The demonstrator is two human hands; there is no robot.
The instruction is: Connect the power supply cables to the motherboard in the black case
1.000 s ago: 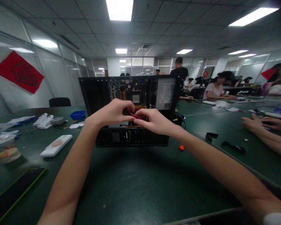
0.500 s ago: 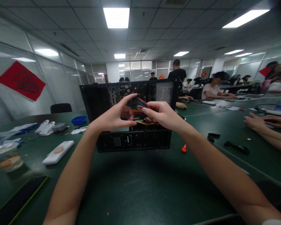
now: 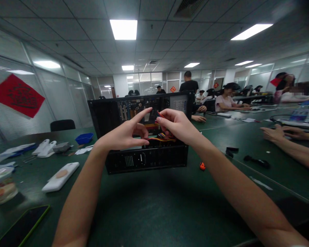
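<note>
A: Since both forearms stretch out over the bare green worktop [image 3: 154, 206], nearest thing is the phone [image 3: 20, 228] at near left edge, then the white case [image 3: 60, 176] left of the PC case [image 3: 144, 159]. Where's the cable?

B: Wire bundle [image 3: 161, 137], red/yellow/orange, sits inside the open PC case, mid-worktop. Right hand [image 3: 179, 125] has its grip closed on the top end of it, thumb & fingers pinched round what looks like a plug. Left hand [image 3: 125, 133] isn't holding anything: index finger stretched toward that plug, other fingers curled loose.

A: Risks?

B: Prob. three. Pinch is on wires as much as plug, so a tug could pull a wire out. Motherboard [image 3: 134, 106] is right behind, so a slip could knock parts on it. Case stands on edge; a push might tip it.

A: Further out?

B: Small orange item [image 3: 202, 166] right of case, another person's hands [image 3: 278, 132] far right. Not in the way.
</note>
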